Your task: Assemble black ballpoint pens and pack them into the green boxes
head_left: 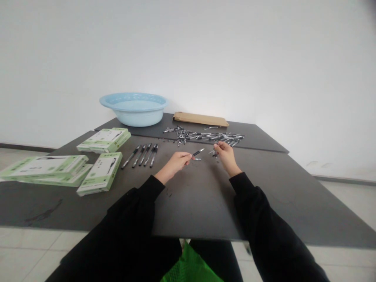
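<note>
We hold a pen and reach among loose parts.
Our left hand (174,163) fingers pinch a slim black plastic pen (198,152) mid-tabletop (190,196); our right hand (225,153) touches the scattered grey pen-parts pile (205,136) towards the far edge, grip unclear. Joining, we judge, needs aligned ends.

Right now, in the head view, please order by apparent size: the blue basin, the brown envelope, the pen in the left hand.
1. blue basin
2. brown envelope
3. pen, held by left hand

The pen parts (205,136) are too small to tell apart; the green item (190,268) is cut off below
</note>
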Available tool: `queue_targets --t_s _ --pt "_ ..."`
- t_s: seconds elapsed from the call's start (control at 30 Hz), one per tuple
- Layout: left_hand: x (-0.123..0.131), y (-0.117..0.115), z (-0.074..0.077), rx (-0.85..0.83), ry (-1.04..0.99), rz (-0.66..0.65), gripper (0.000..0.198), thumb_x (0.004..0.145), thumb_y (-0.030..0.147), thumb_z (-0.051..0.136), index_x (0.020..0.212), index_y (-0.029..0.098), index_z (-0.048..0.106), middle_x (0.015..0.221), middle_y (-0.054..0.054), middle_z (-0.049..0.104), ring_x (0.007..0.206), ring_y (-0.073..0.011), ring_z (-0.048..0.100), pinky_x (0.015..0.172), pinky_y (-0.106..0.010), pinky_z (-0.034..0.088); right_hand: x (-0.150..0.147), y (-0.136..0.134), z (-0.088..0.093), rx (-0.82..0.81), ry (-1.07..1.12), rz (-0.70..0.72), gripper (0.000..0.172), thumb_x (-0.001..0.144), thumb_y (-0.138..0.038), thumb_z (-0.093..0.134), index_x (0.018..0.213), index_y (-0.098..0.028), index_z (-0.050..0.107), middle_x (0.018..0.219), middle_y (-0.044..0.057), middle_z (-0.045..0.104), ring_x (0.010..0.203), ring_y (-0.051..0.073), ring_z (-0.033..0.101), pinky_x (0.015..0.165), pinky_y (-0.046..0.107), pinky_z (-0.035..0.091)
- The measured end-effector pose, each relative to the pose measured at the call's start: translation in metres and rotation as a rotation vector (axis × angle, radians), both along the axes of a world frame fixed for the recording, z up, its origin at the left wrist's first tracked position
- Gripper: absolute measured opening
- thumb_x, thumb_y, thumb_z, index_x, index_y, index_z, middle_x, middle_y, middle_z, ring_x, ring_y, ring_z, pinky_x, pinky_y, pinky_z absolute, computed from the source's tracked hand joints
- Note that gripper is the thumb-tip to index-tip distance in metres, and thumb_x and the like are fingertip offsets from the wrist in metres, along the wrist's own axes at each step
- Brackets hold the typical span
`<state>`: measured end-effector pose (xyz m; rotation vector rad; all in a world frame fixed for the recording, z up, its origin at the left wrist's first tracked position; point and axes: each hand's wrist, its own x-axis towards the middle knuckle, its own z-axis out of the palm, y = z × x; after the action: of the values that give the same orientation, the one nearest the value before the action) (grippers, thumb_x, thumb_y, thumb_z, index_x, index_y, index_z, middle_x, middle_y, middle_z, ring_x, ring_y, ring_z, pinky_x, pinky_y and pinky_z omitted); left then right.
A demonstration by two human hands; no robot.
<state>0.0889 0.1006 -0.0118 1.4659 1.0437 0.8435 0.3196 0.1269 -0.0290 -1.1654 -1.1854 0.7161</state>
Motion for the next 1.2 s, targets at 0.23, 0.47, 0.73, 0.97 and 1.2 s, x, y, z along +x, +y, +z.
queue_targets --t_s 0.23,0.47,0.73,0.97,1.2 --pt "0.002 0.0 -0.004 0.068 0.062 -0.051 0.034 0.081 0.039 0.052 0.087 0.011 0.071 0.054 0.005 0.043 0.045 -0.0067 0.03 0.044 -0.021 0.02 -0.019 -0.019 0.014 -0.123 0.407 0.263 0.051 0.06 -0.034 0.079 0.107 -0.027 0.061 0.076 -0.005 0.061 0.059 0.01 0.053 0.056 0.025 0.041" --pt "0.004 -0.003 -0.002 0.072 0.069 -0.047 0.031 0.083 0.035 0.051 0.085 0.012 0.071 0.052 0.005 0.042 0.043 -0.0066 0.03 0.044 -0.021 0.02 -0.026 -0.024 0.018 -0.194 0.351 0.274 0.038 0.06 -0.038 0.08 0.091 -0.022 0.064 0.078 -0.002 0.066 0.053 0.008 0.049 0.05 0.025 0.036" --pt "0.004 -0.002 -0.003 0.02 0.036 -0.047 0.03 0.082 0.036 0.053 0.085 0.012 0.071 0.054 0.005 0.042 0.043 -0.0059 0.028 0.042 -0.02 0.019 -0.02 -0.023 0.016 -0.153 0.251 0.23 0.029 0.062 -0.04 0.077 0.081 -0.022 0.064 0.077 -0.002 0.064 0.055 0.009 0.046 0.051 0.026 0.033" --pt "0.003 0.0 -0.005 0.019 0.014 -0.049 0.029 0.082 0.034 0.054 0.085 0.011 0.071 0.053 0.005 0.042 0.041 -0.0054 0.029 0.042 -0.021 0.019 -0.017 -0.019 0.011 -0.148 0.199 0.2 0.03 0.062 -0.041 0.077 0.083 -0.02 0.069 0.075 -0.001 0.063 0.057 0.01 0.045 0.05 0.025 0.031" --pt "0.004 0.002 -0.008 0.049 0.053 -0.042 0.033 0.082 0.039 0.054 0.089 0.012 0.072 0.053 0.005 0.042 0.042 -0.0063 0.03 0.043 -0.021 0.02 -0.026 -0.022 0.007 -0.14 0.038 0.225 0.031 0.065 -0.045 0.075 0.082 -0.019 0.073 0.062 -0.002 0.058 0.056 0.011 0.045 0.052 0.026 0.031"
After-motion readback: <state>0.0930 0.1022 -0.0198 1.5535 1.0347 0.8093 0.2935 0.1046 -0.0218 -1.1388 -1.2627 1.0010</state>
